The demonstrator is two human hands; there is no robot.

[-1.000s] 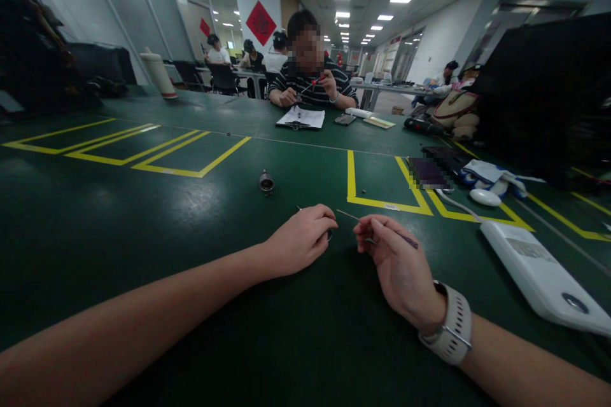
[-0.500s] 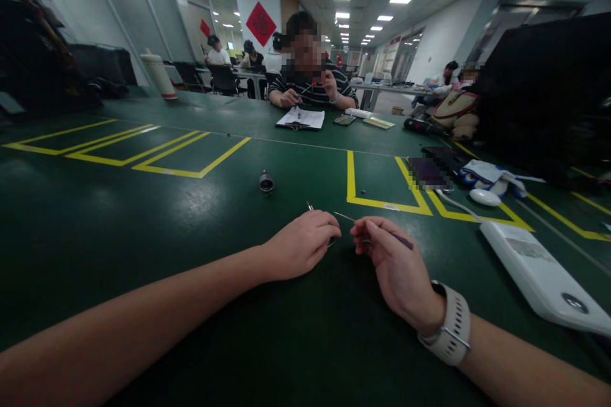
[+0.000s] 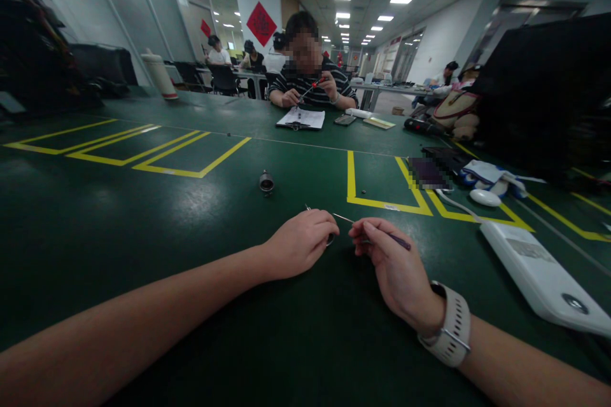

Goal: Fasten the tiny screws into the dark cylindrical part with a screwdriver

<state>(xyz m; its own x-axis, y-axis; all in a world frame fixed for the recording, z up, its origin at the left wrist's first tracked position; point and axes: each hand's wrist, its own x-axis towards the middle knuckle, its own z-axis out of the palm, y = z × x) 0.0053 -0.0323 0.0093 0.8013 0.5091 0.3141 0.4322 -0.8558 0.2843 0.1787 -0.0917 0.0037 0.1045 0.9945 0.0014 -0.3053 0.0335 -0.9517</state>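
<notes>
My left hand is closed around a small metal part, which the fingers mostly hide. A rounded edge shows below the fingertips, and a thin pointed piece sticks out above the knuckles. In my right hand is a slim screwdriver with a dark purple handle, pinched between thumb and fingers. Its thin metal shaft points left, with the tip close to the left fingertips; I cannot tell whether it touches the part. Beyond my left hand, a dark metal cylindrical piece lies on the green table.
A white power bank-like device with a cable lies at the right. A tiny dark piece rests inside a yellow tape outline. Opposite sits a person working with a red-handled tool over a clipboard.
Both hands have shifted very slightly left, the screwdriver with the right one. The person opposite has tilted their red-handled tool into fuller view.
</notes>
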